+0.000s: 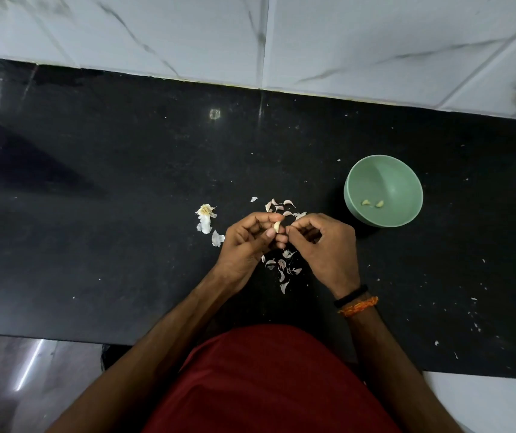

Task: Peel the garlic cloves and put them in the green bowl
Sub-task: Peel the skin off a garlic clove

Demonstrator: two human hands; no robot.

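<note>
Nearest the body, a scatter of papery skins (284, 268) lies on the black counter (94, 198) just below the hands. Above them the left hand (247, 242) pinches a garlic clove (277, 226) between thumb and curled fingers, while the right hand (322, 242) has its thumb and forefinger pinched together right at the clove's edge, apparently on a flake of skin, though the flake itself is too small to make out. The clove looks pale and mostly bare, so peeling seems close to finished. It should handle as a light, firm, slightly slick thing; a steady hold across its flat sides keeps it from squirting out, and the brittle skin is best caught at the root end or tip, where it lifts. Beyond the knuckles more skins (281, 206) are strewn, and to the left sits the remains of the garlic head (205, 217) with a loose piece (217, 238) beside it. Farther right, well apart from the hands, the green bowl (406, 182) holds two peeled cloves (373, 203).
</note>
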